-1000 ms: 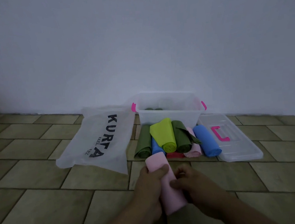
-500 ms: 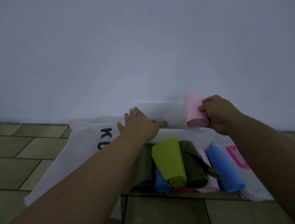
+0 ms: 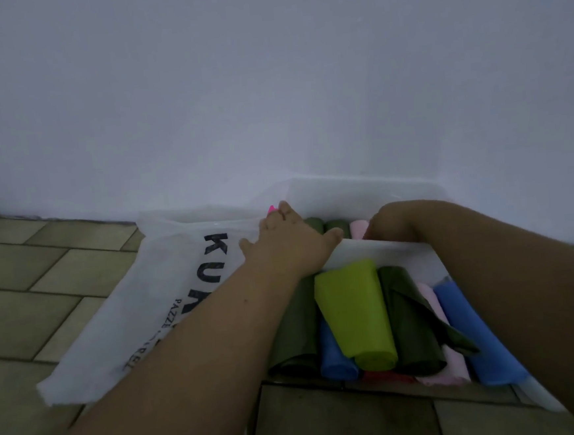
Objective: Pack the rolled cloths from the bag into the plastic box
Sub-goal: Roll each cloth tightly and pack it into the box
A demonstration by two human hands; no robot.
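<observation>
The clear plastic box stands against the wall. My left hand rests on its left front corner, fingers spread and straight. Reaching over the front rim, my right hand curls down onto a pink rolled cloth inside the box; its fingertips are hidden behind the rim. Two dark green rolls lie in the box to the left of the pink one. The white bag, printed with black letters, lies flat on the floor to the left.
Several rolled cloths lie piled on the tiles before the box: a lime roll, dark green rolls, blue rolls, a pink one. A corner of the clear lid shows at the right. The wall is just behind the box.
My right hand carried the pink roll from near my body up over the box and down into it. My left hand let go of the roll and moved to the box's left corner.
</observation>
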